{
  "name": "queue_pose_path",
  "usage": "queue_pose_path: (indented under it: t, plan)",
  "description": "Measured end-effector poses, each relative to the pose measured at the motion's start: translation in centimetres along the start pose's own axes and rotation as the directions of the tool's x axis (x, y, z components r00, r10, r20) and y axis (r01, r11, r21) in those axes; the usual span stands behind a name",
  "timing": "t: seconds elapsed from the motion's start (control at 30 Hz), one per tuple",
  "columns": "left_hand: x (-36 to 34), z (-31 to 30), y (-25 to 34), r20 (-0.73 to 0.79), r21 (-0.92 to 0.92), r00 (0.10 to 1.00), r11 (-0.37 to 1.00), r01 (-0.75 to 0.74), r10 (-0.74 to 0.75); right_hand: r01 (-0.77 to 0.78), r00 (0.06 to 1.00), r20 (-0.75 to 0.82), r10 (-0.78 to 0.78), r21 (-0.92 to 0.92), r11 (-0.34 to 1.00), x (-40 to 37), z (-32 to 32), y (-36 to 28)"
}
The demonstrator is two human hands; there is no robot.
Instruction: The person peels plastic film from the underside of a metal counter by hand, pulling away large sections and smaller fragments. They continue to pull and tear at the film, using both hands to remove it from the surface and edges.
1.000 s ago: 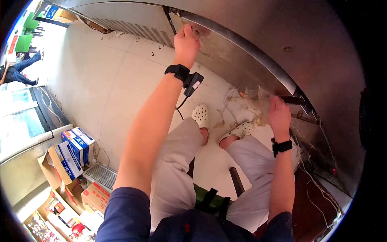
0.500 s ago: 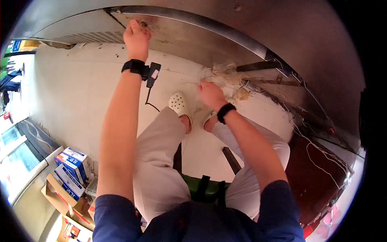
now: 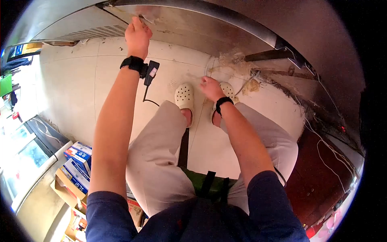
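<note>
My left hand [image 3: 138, 39] is raised at the far left, its fingers bent closed against a smeared metal panel [image 3: 189, 36]. A small dark bit shows by its fingertips; I cannot tell what it grips. My right hand [image 3: 212, 88] hangs lower, above the floor [image 3: 117, 80] between two cream clogs [image 3: 184, 93], with its fingers pinched together. A faint pale streak runs left from those fingertips. On my left wrist, a black strap [image 3: 132, 62] has a black corded device [image 3: 151, 72] beside it; another black band [image 3: 224, 104] circles my right wrist.
Crumpled clear plastic [image 3: 232, 64] and a brownish scrap [image 3: 252, 86] lie beneath the metal unit. White cables [image 3: 330, 149] trail over a dark red surface [image 3: 310, 181] at right. Blue-and-white cartons [image 3: 77, 171] and an opened cardboard box [image 3: 64, 187] stand at lower left.
The view has shifted slightly, and the left hand stays at the panel. The right hand still has its fingers together; the right clog now shows more fully beside it.
</note>
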State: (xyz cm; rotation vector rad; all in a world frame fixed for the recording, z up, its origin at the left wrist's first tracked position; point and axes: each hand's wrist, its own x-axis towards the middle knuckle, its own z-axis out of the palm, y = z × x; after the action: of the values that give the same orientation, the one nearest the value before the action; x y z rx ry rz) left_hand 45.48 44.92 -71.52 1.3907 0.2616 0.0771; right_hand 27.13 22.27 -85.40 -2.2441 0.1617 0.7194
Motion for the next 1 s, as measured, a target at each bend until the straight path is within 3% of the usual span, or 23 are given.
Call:
queue_pose_path:
  t: [0.07, 0.1, 0.13, 0.2, 0.23, 0.27, 0.3, 0.33, 0.4, 0.47, 0.5, 0.53, 0.57, 0.6, 0.63, 0.67, 0.73, 0.9, 1.0]
  plan:
    - [-0.5, -1.4, -3.5, 0.051, 0.233, 0.997, 0.972, 0.037, -0.05, 0.043, 0.999, -0.007, -0.043, 0.068, 0.997, 0.0, 0.5, 0.5]
    - [-1.3, -3.4, -7.8, 0.109, 0.576, 0.993, 0.81, -0.105, 0.051, 0.017, 0.999, -0.049, -0.011, 0.12, 0.993, 0.2, 1.2, 1.1]
    - [-2.1, -5.3, -11.8, 0.197, 0.824, 0.972, 0.515, -0.234, 0.126, -0.003, 0.996, -0.088, 0.019, 0.172, 0.985, 0.8, 1.8, 1.5]
    - [-5.3, -7.2, -13.8, 0.219, 0.822, 0.967, 0.558, -0.111, -0.131, 0.015, 0.994, -0.106, -0.001, 0.127, 0.992, 1.1, 3.1, 3.0]
    - [-6.4, -7.6, -13.7, 0.213, 0.824, 0.968, 0.557, -0.105, -0.133, 0.044, 0.99, -0.135, -0.032, 0.081, 0.996, 1.3, 3.2, 3.0]
    - [-6.7, -7.7, -13.5, 0.178, 0.845, 0.932, 0.534, 0.019, -0.316, 0.054, 0.99, -0.136, -0.043, 0.079, 0.995, 1.6, 3.0, 3.0]
    - [-6.6, -7.7, -13.0, 0.137, 0.86, 0.864, 0.49, 0.139, -0.485, 0.022, 0.999, -0.033, -0.023, -0.013, 1.0, 1.0, 2.2, 1.8]
    - [-6.4, -7.5, -12.4, 0.125, 0.859, 0.872, 0.491, 0.143, -0.473, 0.005, 0.997, 0.072, 0.003, -0.108, 0.994, 0.9, 2.0, 0.9]
    - [-6.2, -7.1, -10.9, 0.108, 0.888, 0.933, 0.455, 0.065, -0.343, -0.028, 0.998, 0.042, 0.038, -0.208, 0.978, 2.0, 2.2, -1.1]
    - [-6.0, -6.6, -9.3, 0.112, 0.873, 0.953, 0.487, 0.041, -0.281, -0.017, 0.996, -0.085, 0.017, 0.001, 1.0, 2.6, -0.1, -5.2]
    - [-6.1, -6.3, -8.9, 0.089, 0.81, 0.942, 0.574, 0.121, -0.323, -0.01, 0.996, -0.086, 0.009, -0.014, 1.0, 2.7, -1.2, -7.9]
    - [-6.1, -6.0, -8.7, 0.073, 0.734, 0.928, 0.649, 0.198, -0.366, 0.043, 0.996, -0.093, -0.017, 0.278, 0.96, 2.8, -2.1, -11.1]
    - [-6.1, -5.6, -8.5, 0.072, 0.725, 0.932, 0.66, 0.196, -0.356, 0.093, 0.993, -0.106, -0.041, 0.546, 0.833, 3.2, -2.4, -13.2]
    - [-6.1, -5.1, -8.2, 0.127, 0.527, 0.877, 0.78, 0.337, -0.464, 0.104, 0.992, -0.114, -0.05, 0.534, 0.839, 4.1, -2.3, -13.8]
    - [-6.2, -4.7, -7.8, 0.213, 0.3, 0.812, 0.827, 0.475, -0.543, 0.253, 0.966, -0.165, -0.199, 0.45, 0.856, 5.0, -2.2, -14.4]
    - [-6.3, -4.4, -7.4, 0.216, 0.287, 0.82, 0.837, 0.466, -0.53, 0.398, 0.917, -0.198, -0.348, 0.358, 0.845, 5.6, -2.2, -14.8]
    - [-6.4, -4.2, -6.5, 0.298, 0.034, 0.736, 0.777, 0.628, -0.608, 0.373, 0.927, -0.184, -0.326, 0.382, 0.845, 4.7, -3.4, -16.4]
    - [-6.1, -5.9, -4.3, 0.492, -0.219, 0.683, 0.682, 0.698, -0.54, 0.305, 0.95, -0.134, -0.283, 0.604, 0.737, 4.9, -3.4, -17.3]
    - [-5.8, -7.6, -1.7, 0.439, -0.135, 0.684, 0.711, 0.691, -0.582, 0.257, 0.963, -0.152, -0.222, 0.764, 0.592, 4.6, -2.5, -17.0]
